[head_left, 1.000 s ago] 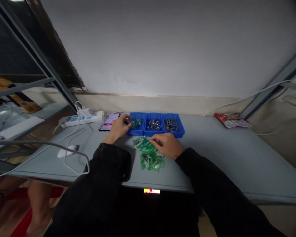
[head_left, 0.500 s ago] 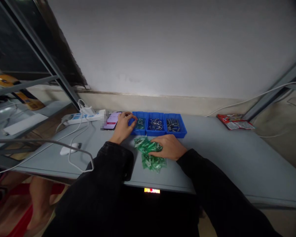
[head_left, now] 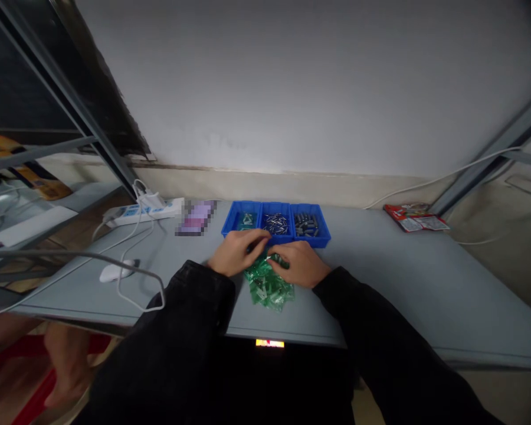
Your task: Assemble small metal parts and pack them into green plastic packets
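Note:
My left hand is in front of the blue bins, fingers bent and thumb tip close to them; what is in its fingertips is too small to make out. Facing it, my right hand curls its fingers and thumb on a small green plastic bag, and a pale glint shows at the fingertips. Below both hands lies a pile of green plastic bags with small pale pieces inside. Just behind are three blue bins: the left bin with a few small pieces, the middle bin with thin metal screws or pins, the right bin with grey cylinders.
Left of the bins lie a blurred-out phone, a white power strip with cables and a white plug-like item. A red packet sits at the back right. Another person's leg shows at lower left.
My left hand has left the left bin and come right and toward me, beside my right hand. My right hand stays at the green bags. The view has shifted slightly.

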